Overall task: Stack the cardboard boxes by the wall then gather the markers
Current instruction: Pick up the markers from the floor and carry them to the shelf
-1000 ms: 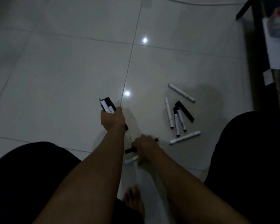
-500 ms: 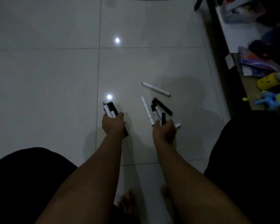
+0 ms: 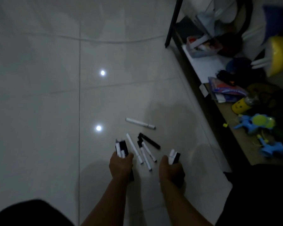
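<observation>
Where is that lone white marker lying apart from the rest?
In the head view, the white marker lies flat on the tiled floor, beyond the small cluster of markers between both hands, right of centre.

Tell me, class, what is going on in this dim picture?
A person crouched over a tiled floor is gathering markers. The left hand grips a bundle of markers, and the right hand holds a couple more. Five loose markers lie on the floor between and beyond the hands. No cardboard boxes are in view.
</observation>
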